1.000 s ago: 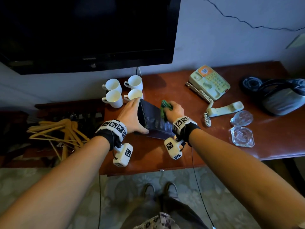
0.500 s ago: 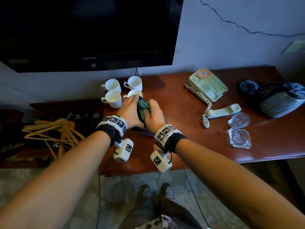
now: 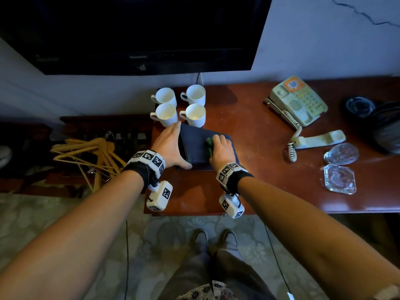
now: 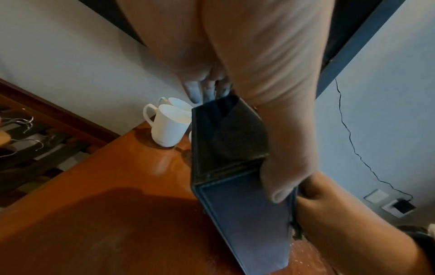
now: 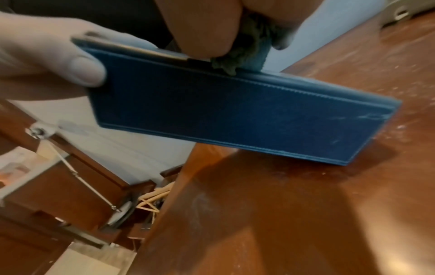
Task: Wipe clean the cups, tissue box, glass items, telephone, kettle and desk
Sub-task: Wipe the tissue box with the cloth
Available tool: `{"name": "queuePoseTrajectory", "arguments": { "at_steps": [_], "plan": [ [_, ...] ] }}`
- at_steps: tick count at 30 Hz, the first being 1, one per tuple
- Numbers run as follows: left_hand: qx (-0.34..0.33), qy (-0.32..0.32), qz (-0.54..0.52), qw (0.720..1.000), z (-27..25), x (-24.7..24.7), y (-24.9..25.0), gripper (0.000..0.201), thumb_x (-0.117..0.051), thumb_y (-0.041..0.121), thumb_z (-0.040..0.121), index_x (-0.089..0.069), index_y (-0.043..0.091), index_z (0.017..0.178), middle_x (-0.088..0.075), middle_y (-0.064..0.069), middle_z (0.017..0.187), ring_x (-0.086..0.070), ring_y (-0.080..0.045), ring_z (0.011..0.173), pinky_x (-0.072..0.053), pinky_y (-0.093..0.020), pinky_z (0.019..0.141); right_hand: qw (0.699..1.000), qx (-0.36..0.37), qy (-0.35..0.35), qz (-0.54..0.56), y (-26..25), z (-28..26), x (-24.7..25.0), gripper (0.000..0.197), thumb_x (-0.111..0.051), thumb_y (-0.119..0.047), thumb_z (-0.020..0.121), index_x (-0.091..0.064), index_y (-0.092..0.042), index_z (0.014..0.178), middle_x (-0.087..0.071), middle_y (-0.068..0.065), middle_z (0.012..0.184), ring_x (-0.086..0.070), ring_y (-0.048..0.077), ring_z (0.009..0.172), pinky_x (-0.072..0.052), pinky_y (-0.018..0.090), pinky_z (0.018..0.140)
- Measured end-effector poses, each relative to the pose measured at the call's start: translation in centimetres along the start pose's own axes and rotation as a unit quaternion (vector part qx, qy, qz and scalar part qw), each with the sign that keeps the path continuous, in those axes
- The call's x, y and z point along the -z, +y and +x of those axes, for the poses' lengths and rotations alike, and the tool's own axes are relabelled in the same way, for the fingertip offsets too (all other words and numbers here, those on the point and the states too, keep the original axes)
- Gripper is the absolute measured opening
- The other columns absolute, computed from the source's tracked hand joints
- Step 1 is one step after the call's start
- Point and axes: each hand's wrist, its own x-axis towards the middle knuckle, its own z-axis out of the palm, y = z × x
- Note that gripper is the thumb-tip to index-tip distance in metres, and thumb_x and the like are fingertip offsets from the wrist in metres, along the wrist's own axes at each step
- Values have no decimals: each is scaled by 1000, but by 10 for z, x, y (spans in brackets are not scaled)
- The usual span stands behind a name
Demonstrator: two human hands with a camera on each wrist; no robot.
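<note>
A dark blue tissue box (image 3: 194, 146) (image 4: 235, 139) (image 5: 223, 115) is tilted up on one edge on the red-brown desk (image 3: 259, 180). My left hand (image 3: 171, 146) (image 4: 259, 55) grips its left end, thumb on the near side. On the box's upper face, my right hand (image 3: 220, 148) presses a bunched green cloth (image 3: 208, 144) (image 5: 244, 50). Several white cups (image 3: 179, 107) stand just behind the box. To the right are the telephone (image 3: 298, 100) with its handset (image 3: 318, 139) off the cradle, two glass items (image 3: 339, 179) and a grey kettle (image 3: 385, 126).
A dark television (image 3: 129, 29) hangs on the wall above the cups. Wooden hangers (image 3: 86, 156) lie on a lower rack left of the desk. The desk's front edge runs just below my wrists. A cord trails down the wall behind the desk.
My right hand slid the cloth left across the box to my left hand, then back toward the middle. The left hand kept its grip, and the box now leans lower.
</note>
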Motion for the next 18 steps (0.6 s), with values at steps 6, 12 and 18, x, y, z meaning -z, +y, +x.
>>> {"name": "queuePoseTrajectory", "arguments": {
  "at_steps": [6, 12, 18],
  "plan": [
    [-34, 8, -14, 999, 9, 5, 20, 146, -95, 51, 41, -16, 10, 156, -30, -8, 156, -30, -26, 143, -32, -37, 116, 984, 2, 83, 160, 4, 0, 28, 25, -52, -3, 85, -56, -5, 109, -54, 15, 113, -49, 35, 104, -41, 42, 89],
    [-54, 3, 23, 998, 23, 9, 39, 145, -88, 58, 32, -21, 9, 151, -33, -10, 149, -33, -28, 137, -39, -44, 111, 957, 105, 116, 244, -20, -17, 44, 11, -59, -3, 84, -57, -3, 95, -56, 12, 96, -52, 23, 82, -40, 31, 71],
    [-67, 9, 29, 997, 24, 9, 39, 133, -94, 48, 42, -25, 8, 148, -35, -7, 146, -35, -25, 133, -37, -40, 110, 974, -11, 131, 183, 45, 0, 2, 14, -53, 6, 77, -55, -4, 87, -55, 14, 93, -53, 34, 83, -45, 41, 73]
  ]
}}
